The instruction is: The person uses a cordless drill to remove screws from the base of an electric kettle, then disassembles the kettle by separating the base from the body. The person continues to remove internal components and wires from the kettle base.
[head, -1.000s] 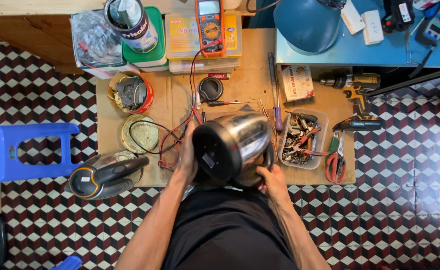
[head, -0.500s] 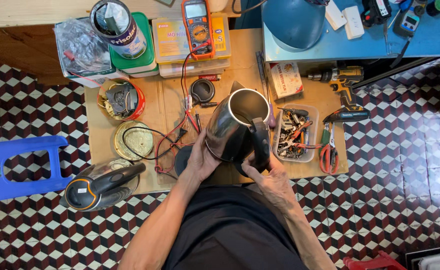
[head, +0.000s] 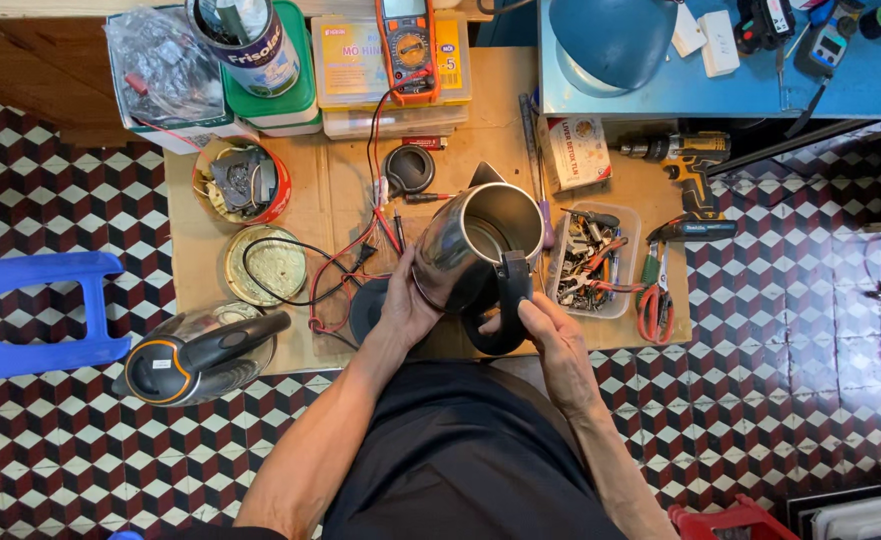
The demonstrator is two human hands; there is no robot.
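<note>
A stainless steel electric kettle [head: 475, 245] without a lid is held over the cardboard sheet [head: 345, 190], its open mouth turned up toward me and its spout pointing away. My left hand [head: 408, 300] cups the left side of its body. My right hand [head: 550, 335] grips its black handle [head: 503, 310] from the right. A round black lid [head: 409, 168] lies on the cardboard behind the kettle. A black kettle base [head: 365, 305] sits partly hidden under my left hand.
A second kettle with an orange-trimmed lid [head: 200, 350] lies at the left. A multimeter [head: 407, 45] with red and black leads [head: 345, 265], tins, a clear tray of hand tools [head: 590, 262], red pliers [head: 650, 300], a cordless drill [head: 685, 170], a blue stool [head: 35, 315] and a blue lamp [head: 610, 40] surround the spot.
The kettle has been turned from bottom-toward-me to mouth-up. My right hand has shifted onto the handle, and my head view has moved closer and slightly left.
</note>
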